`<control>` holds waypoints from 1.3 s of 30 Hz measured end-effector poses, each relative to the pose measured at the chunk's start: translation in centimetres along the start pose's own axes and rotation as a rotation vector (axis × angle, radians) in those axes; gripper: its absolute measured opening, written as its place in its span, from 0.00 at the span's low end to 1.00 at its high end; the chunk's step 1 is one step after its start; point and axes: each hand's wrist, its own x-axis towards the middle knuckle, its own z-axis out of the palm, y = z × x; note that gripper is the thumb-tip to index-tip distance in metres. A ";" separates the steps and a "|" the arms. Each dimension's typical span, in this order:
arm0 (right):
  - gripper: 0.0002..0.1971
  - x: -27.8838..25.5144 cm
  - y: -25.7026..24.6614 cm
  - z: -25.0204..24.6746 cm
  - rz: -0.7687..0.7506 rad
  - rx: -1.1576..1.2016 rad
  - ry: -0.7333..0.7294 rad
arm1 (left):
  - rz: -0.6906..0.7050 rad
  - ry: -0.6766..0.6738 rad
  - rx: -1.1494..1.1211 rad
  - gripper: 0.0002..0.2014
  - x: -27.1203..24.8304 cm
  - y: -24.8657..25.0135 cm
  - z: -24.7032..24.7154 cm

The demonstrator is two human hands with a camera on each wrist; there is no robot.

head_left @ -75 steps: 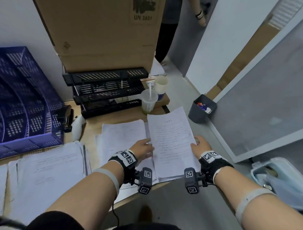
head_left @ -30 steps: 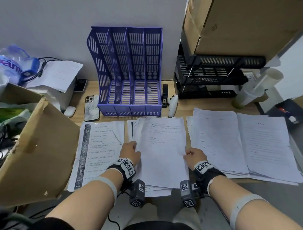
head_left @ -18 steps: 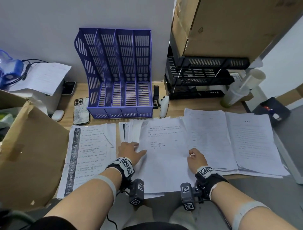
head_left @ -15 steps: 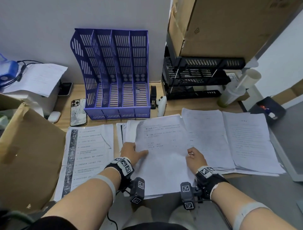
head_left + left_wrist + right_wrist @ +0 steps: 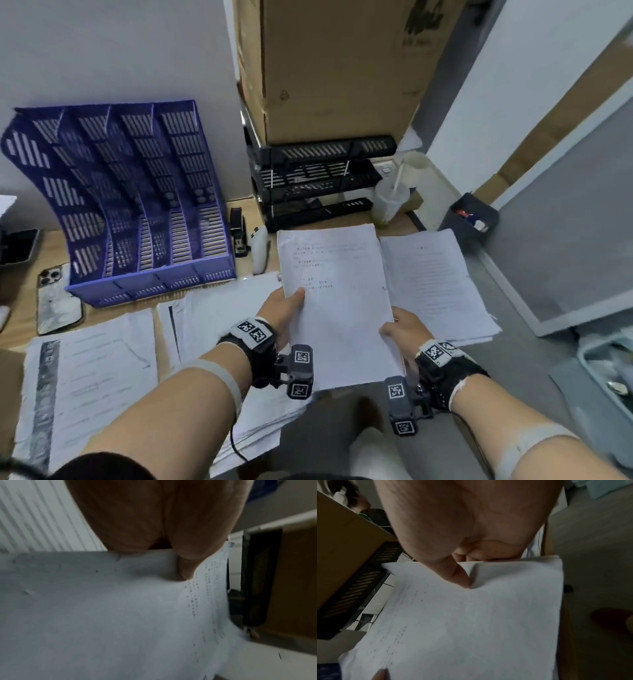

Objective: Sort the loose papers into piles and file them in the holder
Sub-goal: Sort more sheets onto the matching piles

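On the wooden surface (image 5: 20, 329), a phone (image 5: 56, 301) lies at nine o'clock beside the blue holder (image 5: 137, 212), whose slots stand against the wall; paper piles (image 5: 92, 377) spread in front of it at seven o'clock. A black stapler (image 5: 237, 231) and a white controller (image 5: 260, 245) sit just right of the holder, then a black tray rack (image 5: 318, 181) under a cardboard box (image 5: 342, 68) at twelve o'clock, a plastic cup (image 5: 390, 202) with a straw, and another pile (image 5: 435, 284) at three o'clock near the surface's edge, with grey floor beyond. The left hand (image 5: 282, 308) and right hand (image 5: 404, 329) hold a sheaf of papers (image 5: 337, 301) between them, raised above the piles. The left wrist view shows the left thumb (image 5: 186, 568) pressed on top of the sheaf, the other fingers hidden underneath. The right wrist view shows the right thumb (image 5: 458, 577) denting the sheaf's edge, a detail the head view is too far off to show.
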 end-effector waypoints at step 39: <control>0.11 0.6 -1.8 15.5 -0.061 -0.560 -0.329 | -0.075 0.688 0.620 0.19 -4.2 -7.7 -17.0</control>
